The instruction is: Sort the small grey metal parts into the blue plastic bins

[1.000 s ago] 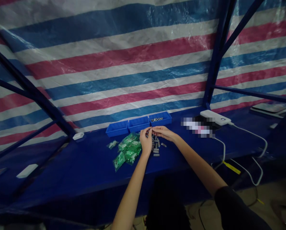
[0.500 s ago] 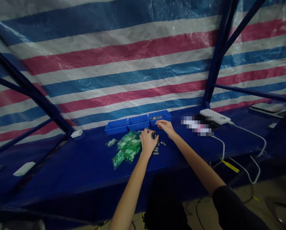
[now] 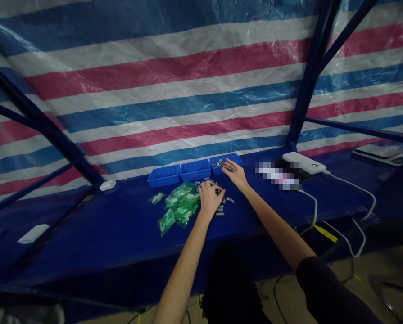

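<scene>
Three blue bins stand in a row on the blue worktop [image 3: 120,234], with the middle bin [image 3: 195,170] as the point of reference. The left bin [image 3: 164,177] lies just beside it; inside both, blue inner walls show. The right bin [image 3: 235,158], just beside it on the other side, holds small shiny parts [image 3: 218,164], too small to identify. In front of the middle bin and slightly left is an overlapping heap of green plastic packets [image 3: 183,204] with pale contents. Grey metal pieces [image 3: 220,209] lie loose in front of it, slightly right. The left hand [image 3: 208,199] curves over these pieces, its thumb and forefinger bent toward each other; whether they grip a piece cannot be told. The right hand [image 3: 237,174], right of the middle bin and at the right bin's front edge, has its fingers apart. A white device [image 3: 304,163] with a white cable [image 3: 315,209] lies well to the right of the middle bin.
</scene>
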### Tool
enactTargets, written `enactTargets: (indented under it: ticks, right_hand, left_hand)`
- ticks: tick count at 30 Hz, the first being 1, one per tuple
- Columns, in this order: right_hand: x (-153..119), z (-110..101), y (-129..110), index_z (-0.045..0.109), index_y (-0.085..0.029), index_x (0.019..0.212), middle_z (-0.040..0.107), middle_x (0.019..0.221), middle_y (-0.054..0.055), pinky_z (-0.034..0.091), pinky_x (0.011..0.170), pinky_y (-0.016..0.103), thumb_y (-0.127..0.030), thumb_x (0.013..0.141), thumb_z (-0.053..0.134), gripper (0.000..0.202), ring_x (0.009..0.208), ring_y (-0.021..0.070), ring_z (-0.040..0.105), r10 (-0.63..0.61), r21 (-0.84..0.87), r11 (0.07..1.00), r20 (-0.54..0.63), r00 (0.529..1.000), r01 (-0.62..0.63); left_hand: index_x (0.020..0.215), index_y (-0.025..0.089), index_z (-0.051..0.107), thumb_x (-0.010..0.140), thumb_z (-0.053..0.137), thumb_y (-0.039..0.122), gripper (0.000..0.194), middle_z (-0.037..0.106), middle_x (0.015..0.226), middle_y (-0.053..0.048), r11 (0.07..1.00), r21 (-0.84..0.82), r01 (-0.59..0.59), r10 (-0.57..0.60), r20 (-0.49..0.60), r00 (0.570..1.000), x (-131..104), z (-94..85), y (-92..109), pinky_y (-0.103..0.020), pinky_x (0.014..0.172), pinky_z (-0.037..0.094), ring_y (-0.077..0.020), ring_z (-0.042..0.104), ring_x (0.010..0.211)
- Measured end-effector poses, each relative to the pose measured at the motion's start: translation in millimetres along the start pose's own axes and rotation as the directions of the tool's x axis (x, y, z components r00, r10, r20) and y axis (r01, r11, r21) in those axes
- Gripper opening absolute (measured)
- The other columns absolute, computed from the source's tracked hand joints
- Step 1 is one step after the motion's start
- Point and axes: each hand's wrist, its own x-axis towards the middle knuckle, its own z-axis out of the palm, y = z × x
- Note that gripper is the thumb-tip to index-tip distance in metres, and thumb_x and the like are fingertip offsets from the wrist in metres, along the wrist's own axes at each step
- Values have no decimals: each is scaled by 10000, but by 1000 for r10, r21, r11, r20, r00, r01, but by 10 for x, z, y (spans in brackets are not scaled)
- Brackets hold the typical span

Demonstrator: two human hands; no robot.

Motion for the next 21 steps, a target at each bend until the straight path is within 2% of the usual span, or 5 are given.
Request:
enactTargets:
  ticks: [5,9,12,16,21]
  right_hand:
    - [-55,29,-31,669,-158,972,700,913,101,518,785,349,-424,662,677,409,852,209,652,162,11,986,119,980,-164]
    - [-152,62,-95,702,-160,871,701,778,69,520,701,284,-472,733,610,353,696,147,646,359,4,921,376,854,-390]
    - [-186,86,-128,708,-148,827,690,744,52,502,685,237,-431,726,638,309,664,114,623,347,75,893,511,787,-443]
    - [-182,76,-158,707,-165,877,694,795,39,490,718,219,-331,693,690,248,697,96,612,315,176,873,506,803,-454]
    - [-188,29,-207,696,-186,952,699,866,33,483,792,225,-240,641,734,317,766,99,627,318,185,843,586,745,-505]
  left_hand:
    - [782,242,688,788,620,303,92,560,898,-30,989,-147,3,-26,-154,988,42,-1,-13,-340,805,351,-199,477,905]
    - [850,230,682,806,597,265,102,562,848,-24,956,-294,9,-104,-310,945,72,-47,-27,-321,809,372,-181,496,851]
    - [864,228,682,815,580,250,116,563,823,-22,937,-350,-15,-118,-356,927,81,-72,-37,-312,806,383,-173,506,822]
    - [874,223,680,818,571,254,127,568,821,-25,924,-380,-41,-119,-388,914,86,-80,-41,-301,790,399,-171,516,818]
    - [854,204,674,818,567,261,126,578,820,-28,900,-432,-51,-156,-430,889,94,-81,-45,-293,778,410,-167,538,811]
